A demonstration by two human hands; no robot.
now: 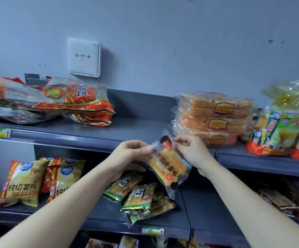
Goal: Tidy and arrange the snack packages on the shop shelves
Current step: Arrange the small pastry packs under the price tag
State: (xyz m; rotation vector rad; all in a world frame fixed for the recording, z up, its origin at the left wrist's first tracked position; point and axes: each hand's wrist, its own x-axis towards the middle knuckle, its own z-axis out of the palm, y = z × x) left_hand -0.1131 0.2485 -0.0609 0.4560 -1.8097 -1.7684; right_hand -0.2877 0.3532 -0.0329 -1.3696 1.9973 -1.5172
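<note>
The upper shelf (pixel 136 126) carries red rice-cracker bags (pixel 84 102) at ten o'clock and stacked bread packs (pixel 211 117) at two; the lower shelf (pixel 207 212) holds chip bags (pixel 22 181) at eight and biscuit-stick packs (pixel 138 197) at six.

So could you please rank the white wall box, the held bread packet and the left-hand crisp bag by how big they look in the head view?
1. Crisp bag and bread packet: alike, and the packet is nearer, so unranked.
2. White wall box.

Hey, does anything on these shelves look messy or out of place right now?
Yes. The green biscuit-stick packs on the lower shelf lie tumbled over each other at odd angles, not lined up. The red rice-cracker bags on the top shelf are loosely heaped and skewed.
</note>
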